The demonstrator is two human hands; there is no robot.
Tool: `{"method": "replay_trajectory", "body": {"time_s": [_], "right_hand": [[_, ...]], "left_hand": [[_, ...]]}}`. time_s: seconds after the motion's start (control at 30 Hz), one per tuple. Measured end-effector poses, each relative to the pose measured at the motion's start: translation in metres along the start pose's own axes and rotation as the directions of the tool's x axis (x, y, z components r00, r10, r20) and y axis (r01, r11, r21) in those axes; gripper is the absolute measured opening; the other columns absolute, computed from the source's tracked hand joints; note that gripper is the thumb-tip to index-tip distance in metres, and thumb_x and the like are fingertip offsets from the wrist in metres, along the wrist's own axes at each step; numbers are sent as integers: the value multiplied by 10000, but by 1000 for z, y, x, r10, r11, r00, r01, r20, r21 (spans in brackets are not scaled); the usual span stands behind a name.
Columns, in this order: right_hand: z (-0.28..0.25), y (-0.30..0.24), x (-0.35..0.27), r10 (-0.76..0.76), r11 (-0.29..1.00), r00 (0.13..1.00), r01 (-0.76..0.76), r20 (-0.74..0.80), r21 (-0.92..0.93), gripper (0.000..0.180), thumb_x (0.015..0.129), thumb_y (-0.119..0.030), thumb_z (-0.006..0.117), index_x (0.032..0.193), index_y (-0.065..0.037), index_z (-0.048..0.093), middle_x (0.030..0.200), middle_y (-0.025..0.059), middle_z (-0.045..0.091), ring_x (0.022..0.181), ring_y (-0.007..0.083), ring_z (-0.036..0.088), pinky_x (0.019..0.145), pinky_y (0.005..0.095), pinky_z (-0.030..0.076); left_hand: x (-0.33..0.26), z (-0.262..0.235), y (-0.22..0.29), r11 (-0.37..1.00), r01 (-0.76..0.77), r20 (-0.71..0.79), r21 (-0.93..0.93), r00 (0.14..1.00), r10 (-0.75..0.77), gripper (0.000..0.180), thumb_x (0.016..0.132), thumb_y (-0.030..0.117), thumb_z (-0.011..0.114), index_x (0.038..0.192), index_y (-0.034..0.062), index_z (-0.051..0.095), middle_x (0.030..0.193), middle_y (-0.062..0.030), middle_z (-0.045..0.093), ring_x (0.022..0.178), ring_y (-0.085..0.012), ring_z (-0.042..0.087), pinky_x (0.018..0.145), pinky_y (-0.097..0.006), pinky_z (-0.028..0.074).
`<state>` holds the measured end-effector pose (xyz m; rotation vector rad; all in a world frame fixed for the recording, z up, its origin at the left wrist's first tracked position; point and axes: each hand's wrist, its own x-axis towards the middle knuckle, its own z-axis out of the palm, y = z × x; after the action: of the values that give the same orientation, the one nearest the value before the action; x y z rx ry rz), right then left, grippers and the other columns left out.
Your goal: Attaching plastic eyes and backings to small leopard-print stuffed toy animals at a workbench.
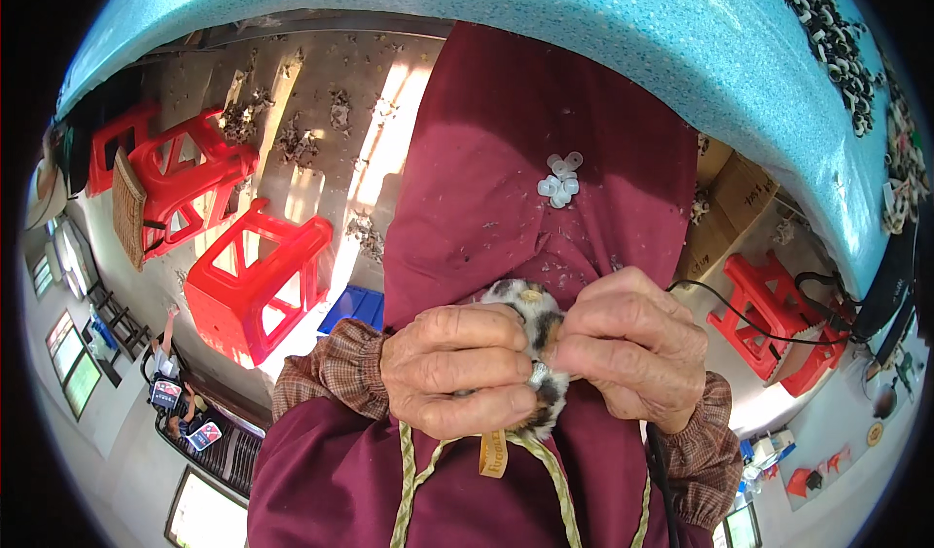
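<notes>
Both my hands meet over my lap, which is covered by a maroon apron (506,139). My left hand (457,368) grips a small furry patch-coloured item (543,329), white, black and tan, with a small white ring against it. My right hand (632,344) pinches the same furry item from the right side. A tan tag (493,453) and a woven yellowish cord (413,480) hang down below my hands. A small heap of white plastic rings (560,179) lies on the apron farther up.
A turquoise foam-topped table (623,32) curves across the top, with many small white and dark parts (837,42) along its right end. Red plastic stools stand at left (253,275) and right (769,305). A cardboard box (735,198) sits under the table. Scraps litter the floor.
</notes>
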<state>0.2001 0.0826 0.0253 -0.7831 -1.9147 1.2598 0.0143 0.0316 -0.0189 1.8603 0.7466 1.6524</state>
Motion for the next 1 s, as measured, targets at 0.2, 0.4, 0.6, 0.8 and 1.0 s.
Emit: {"method": "replay_trajectory", "body": {"time_s": [0.2,0.4,0.6,0.8,1.0], "right_hand": [[5,-5,-2,-92,995,992,87,-88,-56,249,547,41,655,795,30,631,770,94,584,630,232,584,520,293,497],[6,-7,-5,-149,986,980,137,-130,-95,252,528,28,636,779,14,630,750,90,591,611,218,584,519,282,497],[6,-11,-5,-107,982,986,85,-128,-167,266,500,10,634,764,-14,641,724,60,587,608,193,588,503,257,484],[9,-10,-4,-105,980,983,77,-148,-184,258,500,15,633,757,-5,637,728,69,587,604,201,584,496,268,484],[13,-10,-5,-84,986,985,60,-152,-155,267,517,13,656,783,-1,636,731,88,586,605,222,583,486,284,493]], "left_hand": [[3,0,7,994,8,118,112,993,-21,290,692,-7,708,966,11,613,868,-87,517,862,-264,565,645,-319,565],[6,12,-3,980,-109,26,166,994,107,276,606,0,716,859,-2,605,810,-76,500,808,-298,616,569,-308,567],[7,7,-2,994,-66,-57,90,996,71,255,572,-5,711,767,-11,548,872,-134,592,672,-338,645,543,-334,565],[1,-1,-3,996,40,85,-78,996,-33,186,739,35,622,853,-23,487,853,-197,532,787,-371,589,579,-441,571],[-5,0,-2,993,38,59,-113,998,-32,204,752,22,632,904,-24,503,858,-188,531,773,-361,593,605,-444,555]]}}
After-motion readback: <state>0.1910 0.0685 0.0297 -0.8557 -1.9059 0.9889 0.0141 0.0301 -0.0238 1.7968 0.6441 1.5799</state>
